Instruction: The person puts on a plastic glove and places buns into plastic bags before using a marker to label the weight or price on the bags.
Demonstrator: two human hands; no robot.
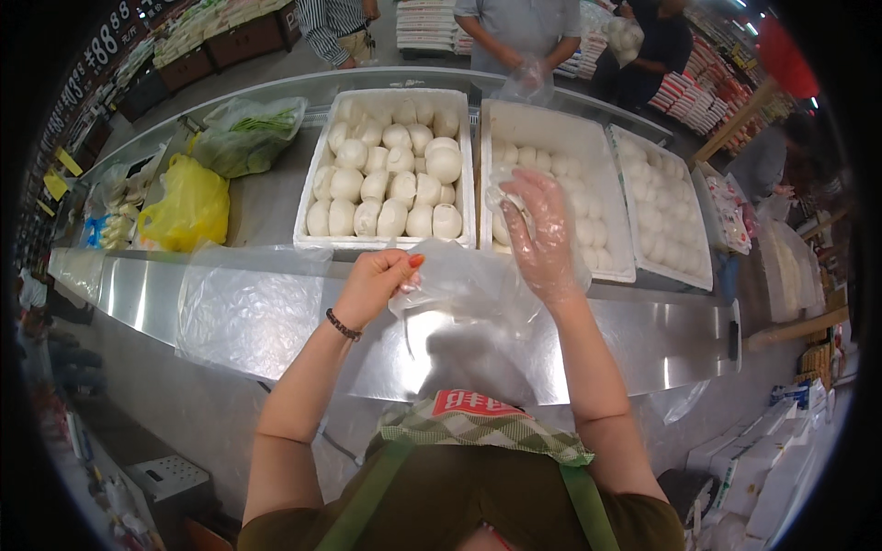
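Observation:
My left hand (382, 279), bare with a dark bracelet at the wrist, pinches the edge of a clear plastic bag (455, 275) above the steel counter. My right hand (541, 227) wears a clear plastic glove and holds a round white bun (508, 200) over the middle foam box (486, 144). That box contains rows of white buns (592, 234). To its left, another foam box (472, 227) holds larger white buns (393, 217), some with cracked surfaces. A third foam box (708, 262) of white buns (665, 206) stands at the right.
Flattened clear bags (248, 310) lie on the steel counter (372, 365) at the left. A yellow plastic bag (186, 206) and a bag of green vegetables (251, 138) sit beyond them. Across the counter stand several people, one in a grey shirt (517, 27) holding a clear bag (527, 82).

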